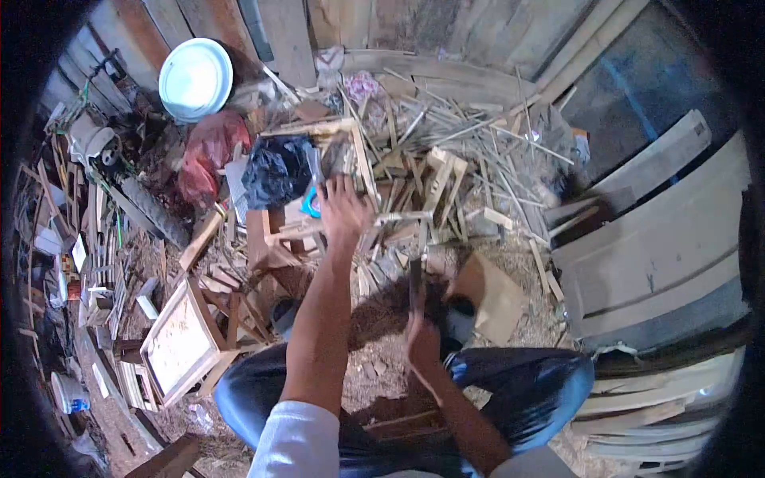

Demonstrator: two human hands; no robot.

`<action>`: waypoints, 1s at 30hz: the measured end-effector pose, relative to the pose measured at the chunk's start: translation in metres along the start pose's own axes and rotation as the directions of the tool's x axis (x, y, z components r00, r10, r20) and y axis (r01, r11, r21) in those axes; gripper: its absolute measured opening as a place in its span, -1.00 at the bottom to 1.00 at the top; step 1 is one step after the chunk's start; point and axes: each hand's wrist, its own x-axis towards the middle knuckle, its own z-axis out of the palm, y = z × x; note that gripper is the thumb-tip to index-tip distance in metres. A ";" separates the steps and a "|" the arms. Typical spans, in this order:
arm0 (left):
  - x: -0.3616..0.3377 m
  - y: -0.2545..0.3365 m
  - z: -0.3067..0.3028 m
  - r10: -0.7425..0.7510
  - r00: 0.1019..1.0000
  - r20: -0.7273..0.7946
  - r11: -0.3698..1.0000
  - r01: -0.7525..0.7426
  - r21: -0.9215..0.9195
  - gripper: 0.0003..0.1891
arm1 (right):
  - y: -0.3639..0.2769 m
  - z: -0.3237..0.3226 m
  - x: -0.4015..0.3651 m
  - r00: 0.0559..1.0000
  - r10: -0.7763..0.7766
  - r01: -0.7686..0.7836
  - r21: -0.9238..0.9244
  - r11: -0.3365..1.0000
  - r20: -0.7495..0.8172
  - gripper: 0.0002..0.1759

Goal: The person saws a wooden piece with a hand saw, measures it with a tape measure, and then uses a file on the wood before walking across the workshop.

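Note:
My left hand [344,209] reaches over a wooden tray-like box [362,159], its fingers spread near a small blue item [311,201]. Whether the fingertips touch anything inside is hard to see. A black plastic bag [276,170] lies in the box, left of my left hand. Lower down, between my knees, my right hand [422,342] is closed round the lower end of a dark, upright tool [416,288], blurred, whose kind I cannot make out.
A red plastic bag [209,158] and a white round lid [195,80] are at the upper left. Wood sticks [478,131] pile up behind the box. A wooden frame with a pale panel [182,341] stands at lower left; boards [661,271] lean at right.

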 end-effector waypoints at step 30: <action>0.003 0.002 -0.003 -0.019 1.000 0.015 1.000 0.019 -0.002 -0.39 | -0.029 -0.026 0.032 0.992 -0.119 0.116 -0.045 0.992 -0.051 -0.12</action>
